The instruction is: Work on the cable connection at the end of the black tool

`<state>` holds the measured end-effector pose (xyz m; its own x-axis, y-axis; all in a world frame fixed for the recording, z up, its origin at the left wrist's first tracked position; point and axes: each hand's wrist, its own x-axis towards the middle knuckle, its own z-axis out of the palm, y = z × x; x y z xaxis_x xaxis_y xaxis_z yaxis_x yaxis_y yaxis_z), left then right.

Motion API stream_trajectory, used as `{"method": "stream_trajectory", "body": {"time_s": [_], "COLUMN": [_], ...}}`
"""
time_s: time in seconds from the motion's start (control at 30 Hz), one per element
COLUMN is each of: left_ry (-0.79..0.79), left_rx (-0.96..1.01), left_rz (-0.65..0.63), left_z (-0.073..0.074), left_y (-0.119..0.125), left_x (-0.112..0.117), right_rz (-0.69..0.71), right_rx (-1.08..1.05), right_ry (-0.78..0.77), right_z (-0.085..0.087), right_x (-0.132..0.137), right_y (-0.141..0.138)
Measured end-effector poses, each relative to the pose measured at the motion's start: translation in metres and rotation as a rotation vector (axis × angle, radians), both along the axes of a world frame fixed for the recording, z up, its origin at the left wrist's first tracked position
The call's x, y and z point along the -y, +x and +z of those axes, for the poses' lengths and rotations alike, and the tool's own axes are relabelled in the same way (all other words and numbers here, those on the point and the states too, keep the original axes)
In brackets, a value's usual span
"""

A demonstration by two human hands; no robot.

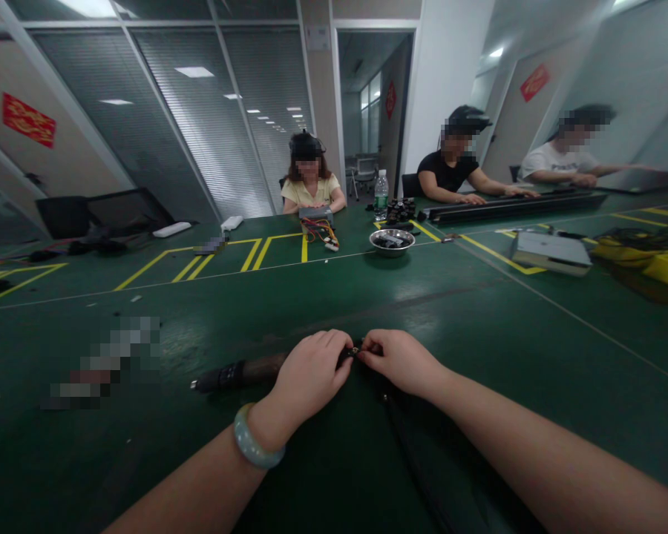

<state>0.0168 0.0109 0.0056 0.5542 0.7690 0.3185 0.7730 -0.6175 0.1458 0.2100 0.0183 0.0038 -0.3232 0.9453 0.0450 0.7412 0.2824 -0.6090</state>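
A dark electric screwdriver [259,368] lies on the green table, its tip pointing left. Over its rear end, my left hand [312,374] is closed, with a pale beaded-looking bracelet at the wrist. My right hand [398,360] is pinched close beside the left fingertips. Between the two hands shows a small dark connector [355,351] with a metallic glint; the fingers hide most of it. A black cable [409,445] runs from beneath my right hand toward the table's near side. Whether it joins the screwdriver cannot be made out.
A steel bowl [391,243] of dark parts stands ahead, near a water bottle [381,194]. Three people sit across the table. A long black bar [512,208] and a pale box [551,252] lie right. Yellow tape [304,249] marks the green table [245,308].
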Motion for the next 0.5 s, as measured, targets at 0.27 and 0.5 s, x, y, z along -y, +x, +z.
{"method": "stream_trajectory", "body": {"time_s": [0.27, 0.5], "left_ry": [-0.001, 0.012], "left_rx": [-0.020, -0.014], "left_rz": [0.009, -0.003], "left_z": [0.0006, 0.0038], "left_y": [-0.0012, -0.0023], "left_x": [0.0006, 0.0032], "right_rz": [0.004, 0.010], "right_rx": [0.017, -0.087], "right_ry": [-0.032, -0.089], "right_z": [0.0034, -0.0030], "right_x": [-0.0001, -0.0038], "right_y": [-0.0023, -0.0030]}}
